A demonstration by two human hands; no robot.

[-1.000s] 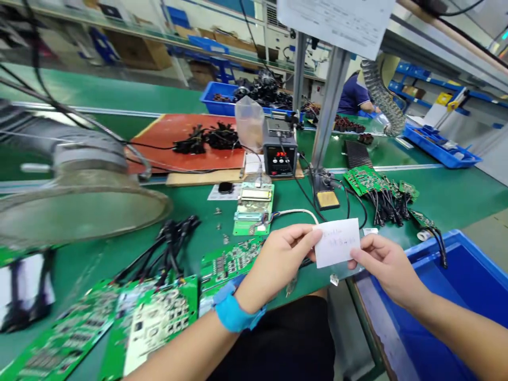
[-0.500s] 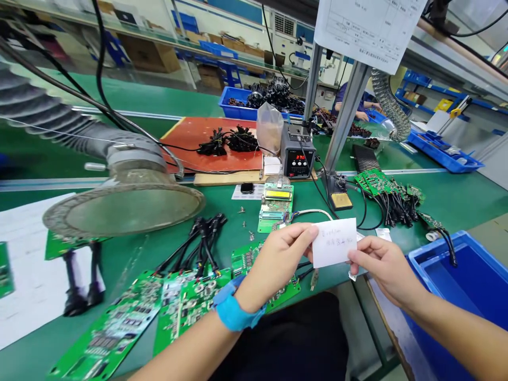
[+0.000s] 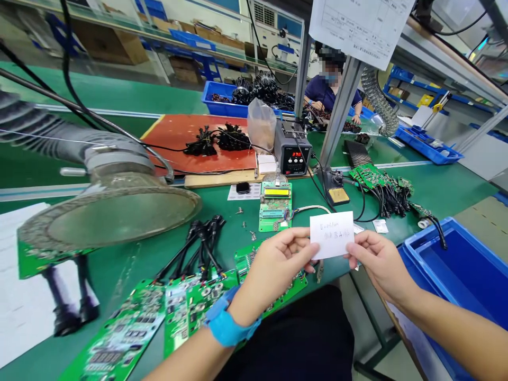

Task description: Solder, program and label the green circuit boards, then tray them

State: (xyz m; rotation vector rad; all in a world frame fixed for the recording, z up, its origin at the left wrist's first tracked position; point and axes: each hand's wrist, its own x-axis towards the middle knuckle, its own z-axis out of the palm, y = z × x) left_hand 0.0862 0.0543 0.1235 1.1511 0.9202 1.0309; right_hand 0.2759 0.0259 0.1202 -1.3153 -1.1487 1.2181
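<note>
Between my two hands a small white paper note (image 3: 332, 235) with handwriting is held up over the bench edge. My left hand (image 3: 281, 259), with a blue wrist strap (image 3: 230, 320), pinches its left side. The right edge is pinched by my right hand (image 3: 377, 262). Beneath and beyond my left hand lie green circuit boards (image 3: 206, 296) with black cable connectors (image 3: 204, 243); my hand covers part of one. Just behind the note is a green board with a lit yellow display (image 3: 277, 192) and a blue socket.
A grey fume hose with a wide hood (image 3: 115, 211) hangs at left. A soldering station (image 3: 293, 153) stands behind, its iron stand (image 3: 337, 190) beside it. Wired boards (image 3: 377, 182) and a blue bin (image 3: 420, 238) are at right. A co-worker (image 3: 329, 95) sits across the bench.
The view has shifted slightly, bringing more of the co-worker into sight. The note has been turned a little, its writing now clearer; both hands still hold it.
</note>
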